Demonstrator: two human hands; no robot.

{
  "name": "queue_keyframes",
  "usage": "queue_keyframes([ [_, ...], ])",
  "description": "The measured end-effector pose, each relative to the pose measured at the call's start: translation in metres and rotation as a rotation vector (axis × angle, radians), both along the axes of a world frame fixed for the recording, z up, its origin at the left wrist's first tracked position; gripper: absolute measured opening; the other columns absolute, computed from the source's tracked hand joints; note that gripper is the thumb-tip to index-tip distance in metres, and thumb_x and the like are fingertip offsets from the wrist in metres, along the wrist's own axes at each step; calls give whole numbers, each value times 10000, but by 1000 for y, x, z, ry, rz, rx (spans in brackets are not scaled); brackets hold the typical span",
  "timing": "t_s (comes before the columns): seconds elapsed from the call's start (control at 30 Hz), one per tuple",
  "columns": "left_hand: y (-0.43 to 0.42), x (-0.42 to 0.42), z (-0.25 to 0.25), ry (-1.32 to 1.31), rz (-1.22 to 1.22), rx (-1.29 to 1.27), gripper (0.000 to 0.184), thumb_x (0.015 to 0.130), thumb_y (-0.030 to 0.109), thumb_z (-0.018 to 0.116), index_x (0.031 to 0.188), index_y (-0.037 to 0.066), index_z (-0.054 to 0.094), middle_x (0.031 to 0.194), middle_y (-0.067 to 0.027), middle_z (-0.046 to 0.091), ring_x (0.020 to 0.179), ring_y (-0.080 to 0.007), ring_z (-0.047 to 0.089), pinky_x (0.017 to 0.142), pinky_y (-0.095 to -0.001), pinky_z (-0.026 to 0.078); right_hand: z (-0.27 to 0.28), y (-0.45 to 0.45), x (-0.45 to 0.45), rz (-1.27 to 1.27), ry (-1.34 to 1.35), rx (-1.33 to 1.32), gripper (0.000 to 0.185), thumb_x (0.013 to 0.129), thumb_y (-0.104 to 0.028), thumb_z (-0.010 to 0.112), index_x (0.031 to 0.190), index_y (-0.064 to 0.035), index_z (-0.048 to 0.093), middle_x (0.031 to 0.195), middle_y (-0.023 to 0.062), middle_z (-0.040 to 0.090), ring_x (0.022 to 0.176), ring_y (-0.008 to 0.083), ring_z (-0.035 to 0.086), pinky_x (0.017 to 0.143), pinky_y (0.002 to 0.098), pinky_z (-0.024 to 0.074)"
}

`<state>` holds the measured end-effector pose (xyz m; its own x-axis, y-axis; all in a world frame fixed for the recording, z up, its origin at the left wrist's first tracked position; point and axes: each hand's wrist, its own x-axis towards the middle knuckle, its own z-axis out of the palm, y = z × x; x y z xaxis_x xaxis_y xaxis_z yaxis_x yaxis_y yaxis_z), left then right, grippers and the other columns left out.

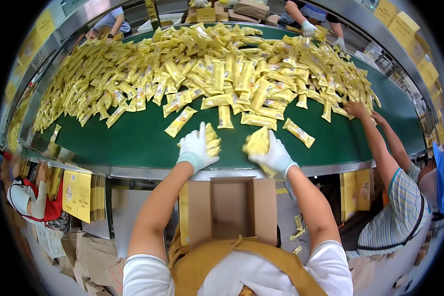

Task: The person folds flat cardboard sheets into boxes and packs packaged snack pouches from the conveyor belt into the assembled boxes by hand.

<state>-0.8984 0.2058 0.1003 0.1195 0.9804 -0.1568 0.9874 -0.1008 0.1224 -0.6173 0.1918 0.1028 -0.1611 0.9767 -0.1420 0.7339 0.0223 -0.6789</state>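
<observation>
My left hand (195, 148), in a white glove, is closed around several yellow snack packets (212, 140) near the belt's front edge. Also gloved, my right hand (274, 154) grips another bunch of yellow snack packets (256, 142). Between my forearms an open cardboard box (233, 207) stands against my body, its flaps spread and its inside bare. Loose packets lie just beyond my hands, one snack packet (180, 121) to the left and another snack packet (299, 133) to the right. Behind them rises a large heap of the same packets (202, 74).
The green conveyor belt (148, 148) has a metal edge (138, 171). A co-worker in a striped shirt (392, 217) reaches onto the belt at right; other people work at the far side and left. Folded yellow cartons (84, 195) stand at left. Dropped packets (297, 227) lie on the floor.
</observation>
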Motion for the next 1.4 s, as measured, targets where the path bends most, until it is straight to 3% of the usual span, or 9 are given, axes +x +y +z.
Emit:
queue_keyframes([
  [0.13, -14, -39, -36, -413, 167, 258, 1175, 666, 515, 843, 1549, 16, 251, 1277, -203, 553, 1146, -322, 592, 960, -440, 500, 55, -13, 20, -262, 1230, -535, 588, 938, -488, 655, 1297, -30, 568, 1074, 129, 675, 897, 238, 688, 784, 373, 590],
  [0.3, -53, -86, -1, -2028, 470, -297, 640, 967, 533, 565, 1404, 69, 501, 1200, -128, 653, 1008, -243, 679, 870, -400, 574, 87, -54, 18, -58, 1340, -635, 672, 912, -463, 676, 1379, -8, 511, 1192, 165, 642, 1057, 277, 655, 944, 400, 539],
  [0.43, -95, -73, 34, -2512, 356, -405, 810, 927, 724, 433, 1449, 106, 463, 1271, -200, 580, 1141, -387, 576, 952, -570, 483, 108, -89, -29, 771, -257, 233, 1025, 712, -554, 769, 1469, 22, 389, 1155, 169, 610, 1033, 322, 613, 895, 441, 490],
  [0.57, -116, -35, 62, -2644, 250, -485, 907, 901, 767, 405, 1452, 47, 422, 1274, -193, 551, 1132, -357, 550, 953, -518, 465, 69, -127, -99, 1050, -789, 85, 1028, 614, -490, 803, 1426, 27, 441, 1134, 160, 618, 1043, 332, 609, 868, 420, 466],
  [0.8, -138, -7, 8, -1714, -211, -461, 838, 878, 389, 722, 1527, 49, 316, 1365, -143, 527, 1187, -270, 585, 1056, -432, 480, -29, -139, -119, 1010, -694, -332, 1017, 669, -609, 781, 1435, -18, 468, 1361, 221, 543, 1254, 350, 536, 1001, 450, 468],
  [0.93, -134, 18, 38, -566, -771, 314, 822, 812, 270, 731, 1476, -37, 356, 1258, -166, 546, 1175, -335, 545, 1068, -483, 405, -71, -165, -106, 1023, -612, -307, 1005, 694, -569, 791, 1478, -48, 441, 1502, 219, 426, 1383, 355, 422, 1070, 469, 424],
  [1.03, -149, 33, 29, -392, -660, 402, 766, 778, 205, 690, 1427, -78, 397, 1226, -182, 536, 1180, -360, 514, 1069, -513, 357, -74, -170, -105, 1048, -503, -308, 979, 711, -536, 797, 1488, -61, 439, 1566, 211, 358, 1448, 352, 352, 1104, 480, 397],
  [1.2, -161, 57, 3, 58, -429, 399, 649, 852, 185, 575, 1468, 50, 423, 1096, -103, 529, 1041, -265, 507, 997, -493, 352, -64, -169, -114, 986, -487, -409, 457, 974, -265, 523, 1363, -31, 568, 1373, 223, 592, 1238, 374, 592, 1038, 441, 468],
  [1.4, -154, 65, -2, 123, -393, -7, 769, 834, 253, 628, 1497, 5, 327, 1199, -141, 518, 1141, -294, 490, 1016, -514, 316, -54, -176, -116, 834, -577, -398, 466, 969, -312, 565, 1379, -93, 569, 1356, 170, 621, 1181, 356, 642, 945, 462, 529],
])
